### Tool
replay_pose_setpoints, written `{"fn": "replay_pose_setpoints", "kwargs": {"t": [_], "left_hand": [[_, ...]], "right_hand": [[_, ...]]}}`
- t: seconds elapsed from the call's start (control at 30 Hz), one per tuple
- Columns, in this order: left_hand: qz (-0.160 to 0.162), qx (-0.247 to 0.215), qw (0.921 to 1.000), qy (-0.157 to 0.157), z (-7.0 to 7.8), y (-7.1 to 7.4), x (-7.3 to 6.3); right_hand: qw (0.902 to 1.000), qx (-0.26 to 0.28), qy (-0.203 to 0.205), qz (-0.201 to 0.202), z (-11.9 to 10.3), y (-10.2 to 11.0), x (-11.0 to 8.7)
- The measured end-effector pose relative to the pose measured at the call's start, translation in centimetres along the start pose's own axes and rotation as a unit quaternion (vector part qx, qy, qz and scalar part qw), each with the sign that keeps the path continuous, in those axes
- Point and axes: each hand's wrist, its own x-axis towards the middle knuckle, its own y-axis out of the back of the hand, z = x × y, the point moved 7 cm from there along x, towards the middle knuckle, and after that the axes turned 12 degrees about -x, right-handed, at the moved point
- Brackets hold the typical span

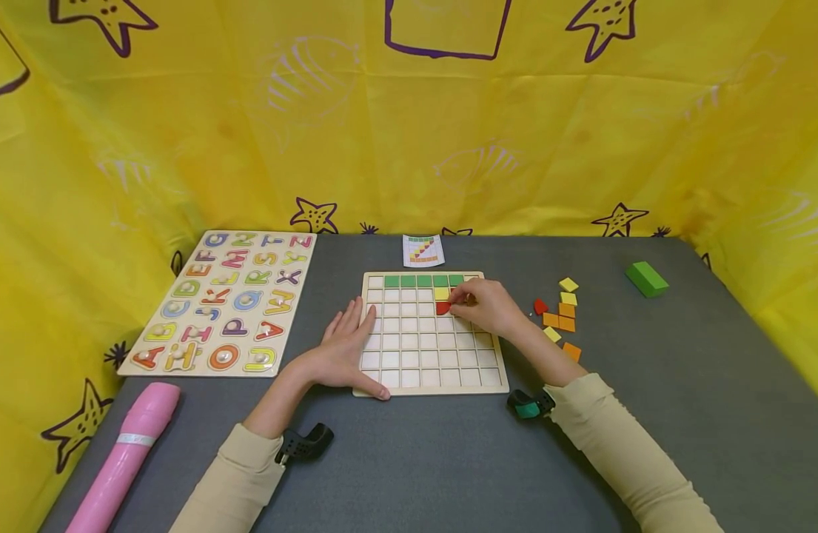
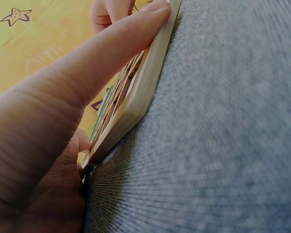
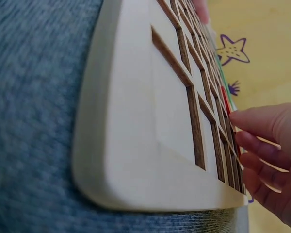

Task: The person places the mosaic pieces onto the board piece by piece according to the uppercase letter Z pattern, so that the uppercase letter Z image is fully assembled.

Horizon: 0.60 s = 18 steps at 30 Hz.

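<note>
A wooden grid board lies on the table, its top row partly filled with green tiles. Below them sit a yellow tile and a red tile. My right hand reaches over the board's right side, thumb and bent fingers pinching at the red tile; more red shows beside the fingertips. In the right wrist view, the thumb meets the red edge. My left hand steadies the board's left side, fingers extended and thumb on the front edge.
Loose orange tiles, yellow ones and a red piece lie right of the board. A pattern card is behind it. Farther right sits a green block. At left are an alphabet puzzle and a pink cylindrical object.
</note>
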Motion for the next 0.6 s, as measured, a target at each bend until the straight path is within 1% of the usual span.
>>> {"fn": "replay_pose_setpoints", "kwargs": {"t": [0.1, 0.3, 0.37, 0.6], "left_hand": [[0.000, -0.002, 1.0000, 0.000, -0.01, 0.02, -0.04], [-0.001, -0.002, 1.0000, 0.000, -0.05, 0.02, -0.06], [-0.001, -0.003, 1.0000, 0.000, -0.06, 0.02, -0.08], [-0.002, -0.003, 1.0000, 0.000, -0.06, 0.02, -0.10]], "right_hand": [[0.9999, 0.011, 0.001, 0.003, 0.01, -0.03, -0.07], [0.9994, 0.012, -0.033, 0.004, 0.78, -0.10, -0.16], [0.9992, 0.011, -0.038, 0.003, 0.93, -0.21, -0.14], [0.9996, 0.012, -0.023, 0.008, 0.74, -0.25, -0.19]]}}
